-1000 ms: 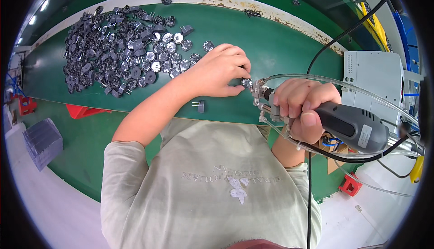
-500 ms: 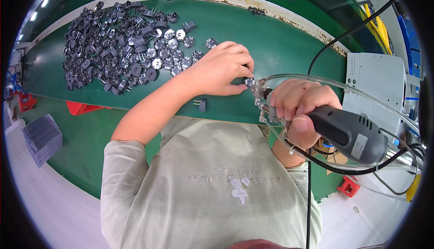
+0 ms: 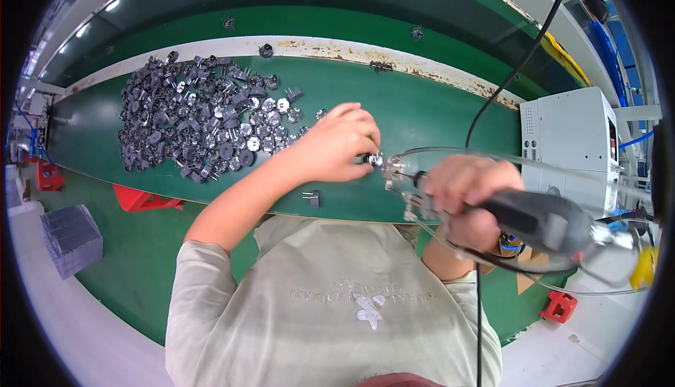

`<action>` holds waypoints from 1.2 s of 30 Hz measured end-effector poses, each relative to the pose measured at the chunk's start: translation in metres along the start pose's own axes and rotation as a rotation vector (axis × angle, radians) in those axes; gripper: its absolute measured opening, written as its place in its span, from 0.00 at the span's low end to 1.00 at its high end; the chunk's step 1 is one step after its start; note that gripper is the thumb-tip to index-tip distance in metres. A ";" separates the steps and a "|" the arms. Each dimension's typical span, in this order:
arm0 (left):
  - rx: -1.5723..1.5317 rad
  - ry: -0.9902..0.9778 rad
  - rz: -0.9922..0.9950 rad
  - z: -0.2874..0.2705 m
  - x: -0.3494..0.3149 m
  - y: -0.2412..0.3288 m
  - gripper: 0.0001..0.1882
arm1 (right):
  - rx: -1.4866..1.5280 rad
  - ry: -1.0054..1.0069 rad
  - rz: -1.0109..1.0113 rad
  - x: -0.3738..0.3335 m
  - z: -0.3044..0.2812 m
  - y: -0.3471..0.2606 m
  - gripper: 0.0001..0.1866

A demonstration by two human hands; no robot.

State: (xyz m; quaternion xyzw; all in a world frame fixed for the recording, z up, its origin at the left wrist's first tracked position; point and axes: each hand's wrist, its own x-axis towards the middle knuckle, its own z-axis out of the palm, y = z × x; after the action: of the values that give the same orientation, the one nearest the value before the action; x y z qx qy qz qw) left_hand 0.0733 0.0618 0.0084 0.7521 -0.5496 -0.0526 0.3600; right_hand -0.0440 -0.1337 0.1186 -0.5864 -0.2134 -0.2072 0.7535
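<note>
My left hand (image 3: 344, 142) is closed in a pinch on a small dark round plug part (image 3: 370, 159), its metallic face turned right. My right hand (image 3: 472, 194), smeared by motion, wraps round a dark grey electric screwdriver (image 3: 538, 218). The driver's clear nozzle (image 3: 391, 165) with metal fittings is right beside the plug part; whether they touch I cannot tell. A transparent hose (image 3: 450, 151) runs from the nozzle. One loose plug part (image 3: 313, 198) with two pins lies on the bench below my left wrist.
A large heap of plug parts (image 3: 211, 116) covers the left of the green bench (image 3: 429, 120). A light grey machine box (image 3: 566, 130) stands at its right end. A black cable (image 3: 492, 95) hangs beside it. A red stool (image 3: 144, 198) and grey crate (image 3: 72, 239) are at lower left.
The whole view has shifted, so the bench sits lower. The screwdriver has drawn back slightly to the right, showing more of its thin shaft. My left hand still pinches the plug part.
</note>
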 end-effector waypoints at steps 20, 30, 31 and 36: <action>0.382 0.051 -0.508 -0.007 0.185 -0.146 0.25 | -0.088 0.019 0.087 -0.021 0.005 0.009 0.16; 0.003 -0.172 -0.053 -0.016 0.047 0.001 0.14 | -0.080 0.038 0.021 -0.018 -0.027 -0.007 0.19; -0.035 -0.170 -0.035 -0.006 0.030 0.007 0.13 | -0.026 0.073 0.018 -0.017 -0.025 -0.007 0.19; 0.006 -0.037 -0.041 0.018 -0.002 0.011 0.15 | 0.063 0.121 0.040 -0.015 -0.020 0.008 0.19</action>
State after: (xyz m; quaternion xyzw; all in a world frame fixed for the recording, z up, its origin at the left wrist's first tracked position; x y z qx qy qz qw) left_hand 0.0556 0.0530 0.0013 0.7632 -0.5409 -0.0722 0.3462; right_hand -0.0504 -0.1506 0.0996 -0.5531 -0.1619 -0.2203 0.7870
